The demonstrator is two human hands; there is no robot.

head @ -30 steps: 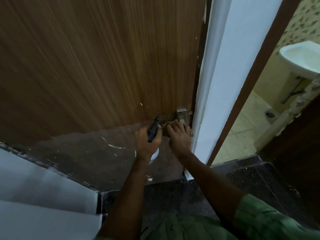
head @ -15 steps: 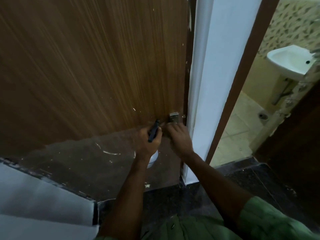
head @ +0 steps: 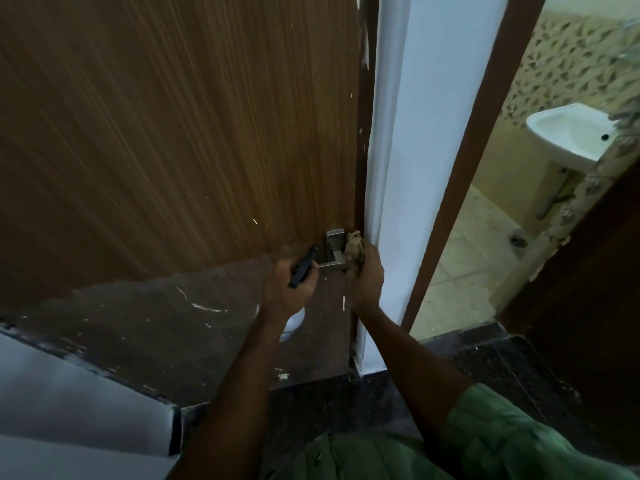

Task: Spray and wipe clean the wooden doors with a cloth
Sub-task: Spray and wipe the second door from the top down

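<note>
Wooden door (head: 180,140) fills the view; right hand (head: 367,276) grip bunches the cloth (head: 354,249), left hand (head: 289,285) grip wraps the spray bottle (head: 293,322). Risk: cloth may snag on the metal handle (head: 331,249) just left of the right grip, leaving the door edge unwiped.

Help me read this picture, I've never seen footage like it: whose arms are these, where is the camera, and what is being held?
There is no machine here. A person wears a wide-angle camera on the head, so you look forward and down along their own two arms. In front stands a wooden door with a metal handle near its right edge. The left hand grips a spray bottle: its black nozzle sticks up past the fingers and its white body shows below the hand. The right hand holds a cloth bunched against the door's edge beside the handle. To the right, an open doorway shows a white sink.
</note>
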